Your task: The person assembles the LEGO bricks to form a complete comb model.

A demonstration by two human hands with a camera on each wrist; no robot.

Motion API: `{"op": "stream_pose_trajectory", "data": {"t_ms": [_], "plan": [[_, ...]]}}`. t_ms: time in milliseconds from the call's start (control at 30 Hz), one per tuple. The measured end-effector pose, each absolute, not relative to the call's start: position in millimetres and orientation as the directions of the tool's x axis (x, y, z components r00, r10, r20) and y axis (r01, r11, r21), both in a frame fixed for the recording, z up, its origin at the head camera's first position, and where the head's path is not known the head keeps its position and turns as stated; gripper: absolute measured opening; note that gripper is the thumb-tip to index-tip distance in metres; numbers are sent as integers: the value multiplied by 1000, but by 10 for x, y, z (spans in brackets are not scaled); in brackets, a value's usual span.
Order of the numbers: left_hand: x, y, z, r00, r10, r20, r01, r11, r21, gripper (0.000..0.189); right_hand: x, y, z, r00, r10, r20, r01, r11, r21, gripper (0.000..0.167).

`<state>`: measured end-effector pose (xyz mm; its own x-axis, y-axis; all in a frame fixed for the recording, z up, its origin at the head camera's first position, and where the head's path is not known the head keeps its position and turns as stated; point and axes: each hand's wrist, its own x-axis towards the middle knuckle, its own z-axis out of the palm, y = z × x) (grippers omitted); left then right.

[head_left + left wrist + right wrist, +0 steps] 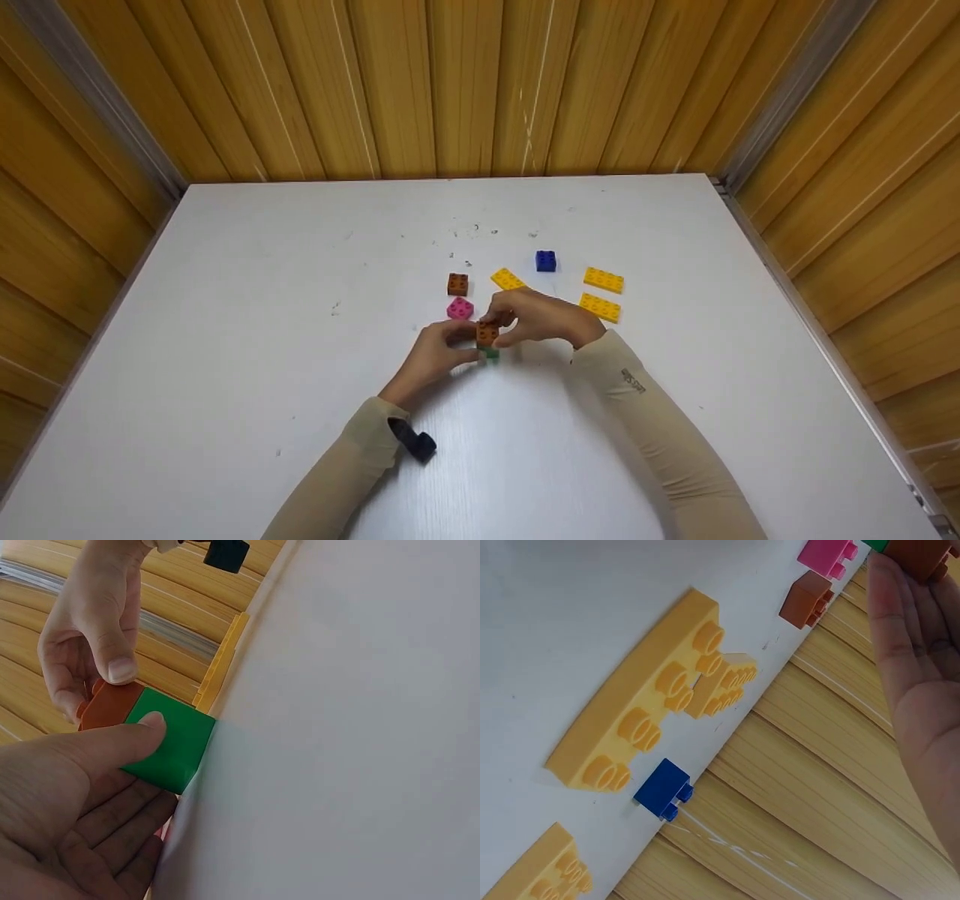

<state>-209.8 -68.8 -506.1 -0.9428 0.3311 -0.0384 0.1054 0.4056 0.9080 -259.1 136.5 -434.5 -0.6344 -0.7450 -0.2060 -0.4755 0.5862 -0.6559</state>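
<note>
A brown building brick (pixel 487 334) sits on top of a green brick (pixel 176 741), stud side up, close over the white table. My left hand (pixel 429 354) pinches the green brick, its thumb flat on one side face in the left wrist view. From the other side my right hand (pixel 544 318) grips the brown brick between thumb and fingers. Just beyond the hands lie a pink brick (pixel 460 308) and a second brown brick (pixel 457 284). Part of a yellow brick (pixel 507 278) is hidden behind the right hand.
Two long yellow bricks, a far one (pixel 604 280) and a near one (pixel 600 307), lie right of my right hand. A blue brick (pixel 546 261) stands farther back. Wood-patterned panels (pixel 465 90) rise behind the white table (pixel 247 300) and at its sides.
</note>
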Motion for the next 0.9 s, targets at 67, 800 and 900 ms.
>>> {"op": "stream_pose_trajectory", "data": {"t_ms": [67,800,900], "plan": [[-2099,-682,-5050,-944,326,-43,100,407,908,40,-2603,1377,-4352,-625,-756,-193,-490,573,-657,27],[-2108,-681,-5078,-944,329,-24,118,405,907,37,-2555,1414,-4343,-584,-800,-138,-585,533,-611,36],[-2113,-685,-5077,-942,334,-27,117,405,907,37,-2560,1425,-4345,-579,-804,-139,-594,532,-604,39]]}}
